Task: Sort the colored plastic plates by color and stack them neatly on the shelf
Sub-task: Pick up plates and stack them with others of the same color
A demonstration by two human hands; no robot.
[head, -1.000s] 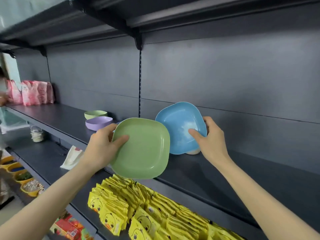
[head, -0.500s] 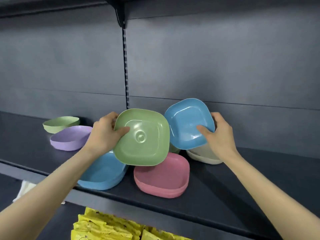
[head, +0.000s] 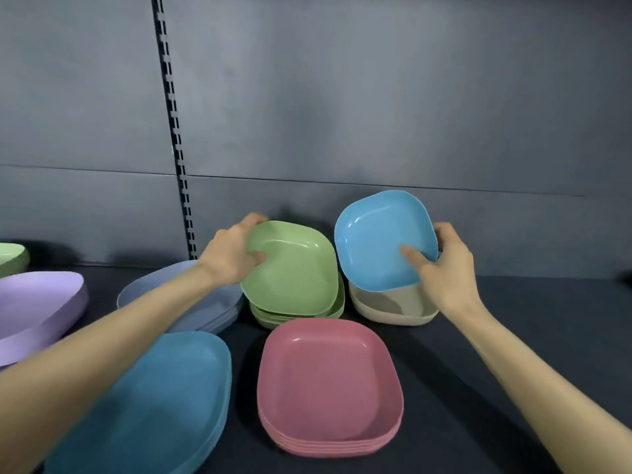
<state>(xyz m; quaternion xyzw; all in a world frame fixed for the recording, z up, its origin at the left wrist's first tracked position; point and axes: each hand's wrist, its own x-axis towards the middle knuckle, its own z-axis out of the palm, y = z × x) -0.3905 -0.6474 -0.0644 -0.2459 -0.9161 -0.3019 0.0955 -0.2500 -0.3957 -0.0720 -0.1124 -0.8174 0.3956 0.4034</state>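
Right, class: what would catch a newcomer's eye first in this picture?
At the back of the shelf, the left hand grips a green plate over a green stack; the right hand holds a tilted light-blue plate above beige plates. A pink stack sits in front.

Left hand (head: 229, 258) grips green plate (head: 294, 271); right hand (head: 444, 268) grips blue plate (head: 376, 241)

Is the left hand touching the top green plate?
Touching. Head view: the left hand grips the green plate, thumb inside it, fingers over its far rim.
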